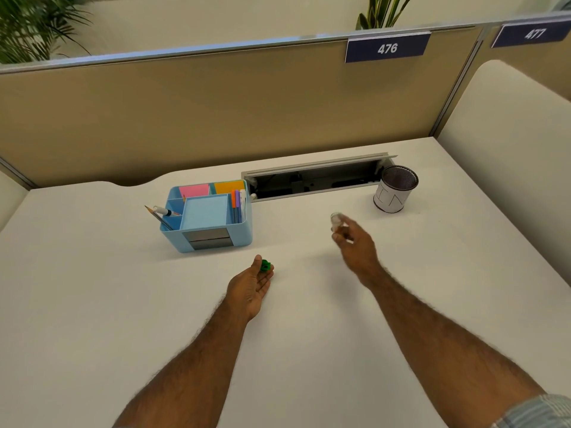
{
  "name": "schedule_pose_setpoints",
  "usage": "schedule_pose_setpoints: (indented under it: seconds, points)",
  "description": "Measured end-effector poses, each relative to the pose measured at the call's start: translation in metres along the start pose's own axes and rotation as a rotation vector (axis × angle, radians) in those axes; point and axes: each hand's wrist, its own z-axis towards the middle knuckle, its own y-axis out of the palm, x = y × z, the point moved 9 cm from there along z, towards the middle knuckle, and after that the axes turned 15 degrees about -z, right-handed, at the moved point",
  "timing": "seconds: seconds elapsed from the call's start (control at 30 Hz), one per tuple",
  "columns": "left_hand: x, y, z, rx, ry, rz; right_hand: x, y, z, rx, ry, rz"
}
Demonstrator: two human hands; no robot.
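white desk [92,273] – tan partition [216,112] – plants [34,26] behind

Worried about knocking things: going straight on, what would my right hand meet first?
Likely the open cable slot in the desk, just right of the blue organizer; the right hand's height is unclear.

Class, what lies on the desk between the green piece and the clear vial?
Nothing: the head view shows bare desk between the green piece, held by the left hand, and the vial in the right hand.

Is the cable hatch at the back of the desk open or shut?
Open: the hatch has its lid raised, and its dark inside shows.
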Motion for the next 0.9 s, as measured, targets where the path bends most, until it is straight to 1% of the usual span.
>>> schedule_pose_setpoints:
  seconds: [0.1, 0.2, 0.27, 0.33, 0.43, 0.6, 0.67, 0.8, 0.83, 0.9]
  points:
    - [0.004, 0.0, 0.002, 0.003, 0.016, -0.003, -0.005, -0.045, 0.029, 0.201, 0.017, -0.105]
    - [0.006, -0.003, 0.003, 0.002, 0.023, -0.013, -0.015, -0.09, 0.051, 0.391, -0.023, -0.225]
    - [0.006, -0.005, 0.004, -0.001, 0.021, -0.025, -0.019, -0.115, 0.063, 0.463, -0.028, -0.272]
    - [0.006, -0.005, 0.005, -0.009, 0.018, -0.032, -0.022, -0.136, 0.074, 0.501, -0.037, -0.385]
    - [0.005, -0.007, 0.006, -0.015, 0.023, -0.044, -0.021, -0.155, 0.087, 0.484, -0.016, -0.547]
    - [0.005, -0.006, 0.009, -0.03, 0.031, -0.037, -0.008, -0.161, 0.112, 0.284, 0.053, -0.753]
    - [0.006, -0.006, 0.01, -0.029, 0.033, -0.033, -0.005, -0.165, 0.116, 0.27, 0.095, -0.753]
    - [0.006, -0.006, 0.009, -0.015, 0.04, -0.041, -0.009, -0.169, 0.117, 0.303, 0.139, -0.732]
    - [0.006, -0.005, 0.009, -0.013, 0.042, -0.041, -0.011, -0.168, 0.119, 0.287, 0.132, -0.769]
    - [0.006, -0.004, 0.008, -0.01, 0.045, -0.039, -0.015, -0.163, 0.125, 0.21, 0.074, -0.928]
